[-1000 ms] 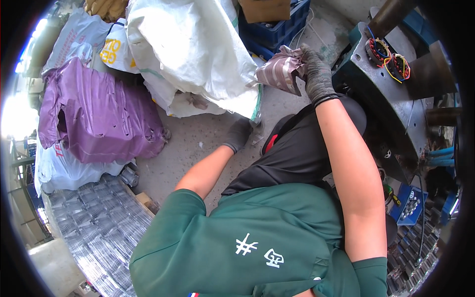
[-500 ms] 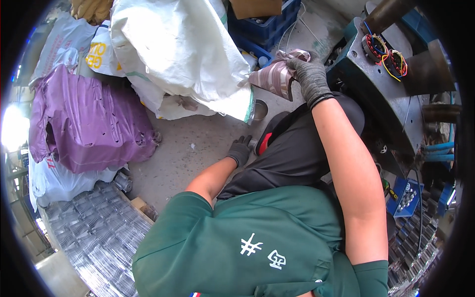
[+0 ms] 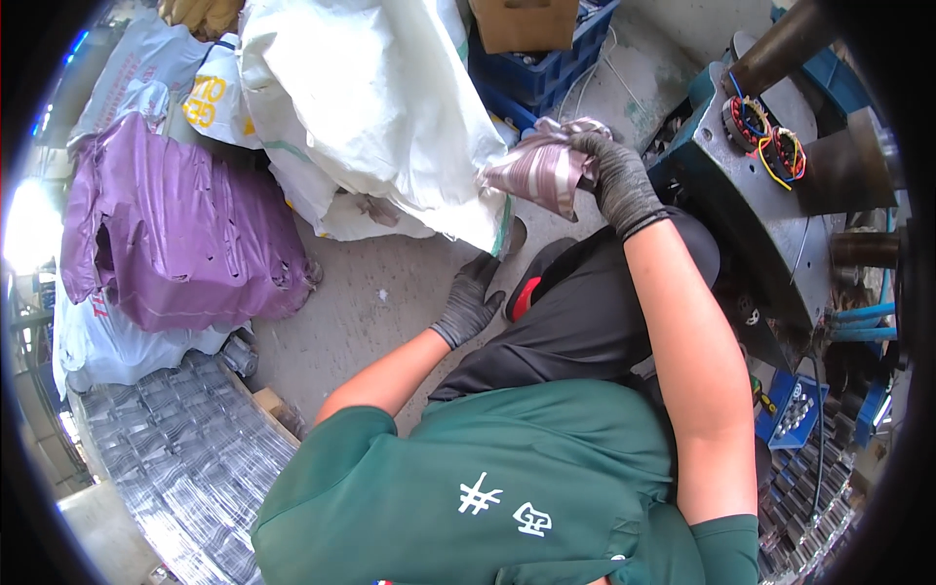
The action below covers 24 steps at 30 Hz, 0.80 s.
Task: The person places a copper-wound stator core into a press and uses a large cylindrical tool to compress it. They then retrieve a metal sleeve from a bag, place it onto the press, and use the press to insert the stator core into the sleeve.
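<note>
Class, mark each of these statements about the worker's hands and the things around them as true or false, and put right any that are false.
1. The right hand grips a crumpled striped bundle. True.
2. The left hand also holds the bundle. False: it hangs open and empty low over the concrete floor, apart from the bundle.
3. Both hands wear dark grey gloves. True.
4. The bundle is held beside a big white sack. True.
5. The purple sack lies to the person's right. False: it lies to the person's left.
6. The person wears a red shirt. False: the shirt is green.
</note>
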{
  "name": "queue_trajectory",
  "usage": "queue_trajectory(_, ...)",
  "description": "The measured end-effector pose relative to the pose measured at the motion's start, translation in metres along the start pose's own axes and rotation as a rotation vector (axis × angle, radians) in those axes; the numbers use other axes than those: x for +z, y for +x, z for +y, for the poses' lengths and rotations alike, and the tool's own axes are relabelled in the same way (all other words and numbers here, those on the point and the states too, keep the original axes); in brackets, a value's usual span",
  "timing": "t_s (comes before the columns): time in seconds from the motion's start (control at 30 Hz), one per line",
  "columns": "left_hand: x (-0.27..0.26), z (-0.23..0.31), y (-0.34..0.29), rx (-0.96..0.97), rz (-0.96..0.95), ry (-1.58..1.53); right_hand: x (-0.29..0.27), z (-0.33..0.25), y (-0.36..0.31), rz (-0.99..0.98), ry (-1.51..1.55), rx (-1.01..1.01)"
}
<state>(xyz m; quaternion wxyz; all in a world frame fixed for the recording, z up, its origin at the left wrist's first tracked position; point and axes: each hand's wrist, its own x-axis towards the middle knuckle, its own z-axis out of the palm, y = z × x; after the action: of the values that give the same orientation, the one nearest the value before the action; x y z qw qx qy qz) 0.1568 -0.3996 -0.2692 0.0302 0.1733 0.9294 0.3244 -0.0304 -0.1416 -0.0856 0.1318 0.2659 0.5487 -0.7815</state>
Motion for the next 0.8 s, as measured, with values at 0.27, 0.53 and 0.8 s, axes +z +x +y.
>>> queue_trajectory(0.27,-0.122,0.127,0.103,0.305,0.378,0.062,0.022,0.005,-0.013,-0.716,0.123,0.053)
queue_trajectory(0.53,-0.146,0.134,0.137,0.222,0.406,0.332,0.051,-0.003,-0.024,-0.466,0.261,-0.061)
queue_trajectory(0.8,-0.26,0.099,0.102,0.306,0.395,0.548,0.089,-0.009,-0.015,-0.326,0.412,-0.169)
